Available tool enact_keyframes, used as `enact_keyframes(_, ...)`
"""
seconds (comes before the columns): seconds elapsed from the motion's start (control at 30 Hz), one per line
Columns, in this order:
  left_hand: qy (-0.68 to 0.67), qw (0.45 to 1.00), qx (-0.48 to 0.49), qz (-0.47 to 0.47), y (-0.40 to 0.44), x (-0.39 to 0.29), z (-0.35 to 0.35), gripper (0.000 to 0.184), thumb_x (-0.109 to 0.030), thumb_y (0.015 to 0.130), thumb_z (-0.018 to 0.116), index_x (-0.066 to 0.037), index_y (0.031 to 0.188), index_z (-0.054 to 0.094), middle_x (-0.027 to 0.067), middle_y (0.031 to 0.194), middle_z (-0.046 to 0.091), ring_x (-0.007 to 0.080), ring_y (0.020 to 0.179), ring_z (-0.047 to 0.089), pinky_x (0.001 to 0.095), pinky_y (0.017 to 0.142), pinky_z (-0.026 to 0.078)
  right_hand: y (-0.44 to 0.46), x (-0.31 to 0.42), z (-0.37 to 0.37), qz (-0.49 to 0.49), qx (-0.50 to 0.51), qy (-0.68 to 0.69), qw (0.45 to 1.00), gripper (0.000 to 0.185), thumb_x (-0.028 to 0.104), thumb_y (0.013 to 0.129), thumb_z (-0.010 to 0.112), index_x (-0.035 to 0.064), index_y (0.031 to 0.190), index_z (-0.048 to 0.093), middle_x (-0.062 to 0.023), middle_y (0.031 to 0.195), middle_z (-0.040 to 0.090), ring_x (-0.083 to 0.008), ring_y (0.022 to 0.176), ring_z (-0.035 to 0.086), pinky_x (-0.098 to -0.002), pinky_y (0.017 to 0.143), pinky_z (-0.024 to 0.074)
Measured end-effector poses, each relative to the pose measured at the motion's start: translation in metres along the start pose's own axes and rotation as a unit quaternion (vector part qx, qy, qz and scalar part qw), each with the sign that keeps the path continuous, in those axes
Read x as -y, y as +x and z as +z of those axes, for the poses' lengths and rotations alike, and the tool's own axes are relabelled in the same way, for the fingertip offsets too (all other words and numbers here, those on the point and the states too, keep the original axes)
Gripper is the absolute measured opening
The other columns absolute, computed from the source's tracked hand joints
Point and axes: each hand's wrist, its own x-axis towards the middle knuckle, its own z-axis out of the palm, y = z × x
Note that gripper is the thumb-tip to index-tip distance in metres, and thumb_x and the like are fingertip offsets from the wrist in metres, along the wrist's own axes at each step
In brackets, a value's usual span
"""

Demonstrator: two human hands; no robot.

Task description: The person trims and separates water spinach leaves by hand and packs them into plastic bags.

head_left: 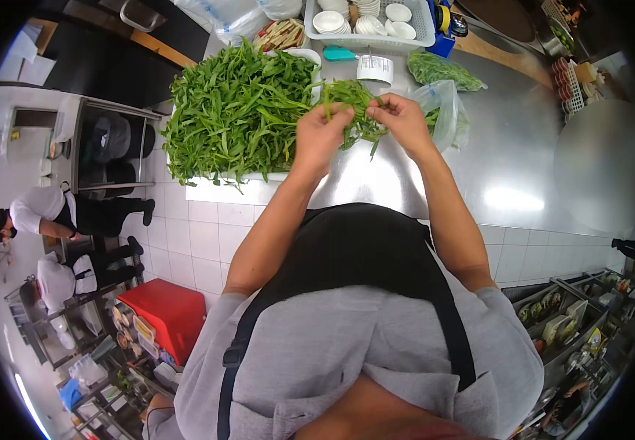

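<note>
My left hand point(322, 133) is closed in a pinch on a green vegetable stem in front of me. Beside it, my right hand point(403, 123) pinches leafy greens between thumb and fingertips. A small pile of leafy greens point(350, 94) lies on the steel counter just beyond and between both hands. To the left, a large heap of long-leaved greens point(237, 110) overfills a white tray point(277, 177). A clear plastic bag point(446, 117) with greens in it rests against the far side of my right hand.
Behind are a white basket point(424, 38) of small bowls, a teal-handled tool point(339, 53), a white printed item point(375, 70) and bagged greens point(443, 71). A blue tape dispenser point(443, 40) stands beside the basket. Two people stand at left, near a red box point(163, 319).
</note>
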Motion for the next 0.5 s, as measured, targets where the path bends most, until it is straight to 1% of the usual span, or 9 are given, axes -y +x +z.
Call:
enact_keyframes(0.07,0.031,1.000,0.006,0.001,0.013,0.012,0.006,0.012,-0.013,0.091,0.074,-0.002,0.094,0.070,-0.0063,0.070,0.056,0.0001,0.056,0.042,0.0208,0.048,0.029,-0.006,0.010,0.003,-0.012,0.015,0.020,1.000,0.013,0.011,0.093,0.073,0.0001,0.101,0.071,-0.0005,0.088,0.071,-0.0057,0.078,0.060,-0.0206,0.071,0.0463)
enact_keyframes(0.17,0.046,0.999,-0.011,0.020,0.027,0.020,0.006,0.010,-0.012,0.090,0.074,-0.003,0.091,0.070,-0.0068,0.069,0.055,0.0003,0.054,0.041,0.0211,0.047,0.028,-0.013,0.016,0.003,0.016,0.011,0.043,0.999,0.012,0.009,0.093,0.072,0.0009,0.101,0.070,-0.0009,0.087,0.071,-0.0055,0.074,0.058,-0.0203,0.069,0.0452)
enact_keyframes(0.27,0.009,0.999,-0.037,-0.002,0.026,0.007,0.009,0.008,-0.011,0.091,0.072,-0.004,0.087,0.070,-0.0060,0.071,0.057,0.0005,0.054,0.040,0.0217,0.047,0.028,-0.014,0.014,0.003,0.028,-0.013,0.140,0.990,0.011,0.010,0.094,0.071,0.0015,0.101,0.069,-0.0018,0.087,0.070,-0.0056,0.072,0.057,-0.0211,0.067,0.0447)
enact_keyframes(0.37,-0.013,1.000,-0.009,0.008,0.024,0.004,0.003,0.007,-0.009,0.093,0.071,-0.005,0.090,0.066,-0.0005,0.077,0.063,0.0008,0.053,0.038,0.0203,0.047,0.027,-0.010,0.000,0.001,0.027,-0.025,0.119,0.992,0.015,0.011,0.095,0.070,0.0010,0.106,0.069,-0.0024,0.086,0.071,-0.0074,0.073,0.059,-0.0230,0.069,0.0471)
enact_keyframes(0.4,-0.010,1.000,-0.011,0.012,0.024,0.003,0.003,0.007,-0.009,0.094,0.071,-0.004,0.090,0.066,0.0001,0.078,0.063,0.0007,0.052,0.038,0.0203,0.047,0.027,-0.009,-0.004,0.000,-0.020,-0.047,-0.023,0.998,0.019,0.013,0.094,0.071,0.0004,0.108,0.070,-0.0029,0.087,0.071,-0.0081,0.074,0.060,-0.0234,0.070,0.0481)
enact_keyframes(0.43,-0.008,1.000,-0.014,0.014,0.023,0.002,0.004,0.007,-0.009,0.094,0.071,-0.004,0.090,0.066,0.0007,0.078,0.064,0.0007,0.052,0.038,0.0203,0.048,0.026,-0.011,-0.009,-0.002,-0.064,-0.066,-0.165,0.982,0.023,0.015,0.093,0.073,-0.0002,0.110,0.070,-0.0035,0.087,0.072,-0.0088,0.074,0.061,-0.0237,0.071,0.0490)
enact_keyframes(0.47,-0.006,1.000,-0.017,0.017,0.022,0.000,0.005,0.007,-0.009,0.094,0.070,-0.004,0.091,0.066,0.0014,0.079,0.065,0.0007,0.052,0.037,0.0202,0.048,0.026,-0.011,-0.012,-0.003,-0.107,-0.083,-0.305,0.943,0.026,0.016,0.093,0.074,-0.0008,0.112,0.070,-0.0040,0.088,0.072,-0.0094,0.075,0.062,-0.0240,0.071,0.0500)
enact_keyframes(0.5,-0.001,1.000,-0.016,0.018,0.022,-0.002,0.006,0.007,-0.009,0.094,0.070,-0.004,0.090,0.066,0.0014,0.079,0.065,0.0007,0.052,0.037,0.0203,0.048,0.027,-0.011,-0.007,-0.002,-0.081,-0.058,-0.209,0.973,0.027,0.017,0.092,0.075,-0.0010,0.112,0.070,-0.0037,0.088,0.072,-0.0094,0.076,0.063,-0.0245,0.072,0.0502)
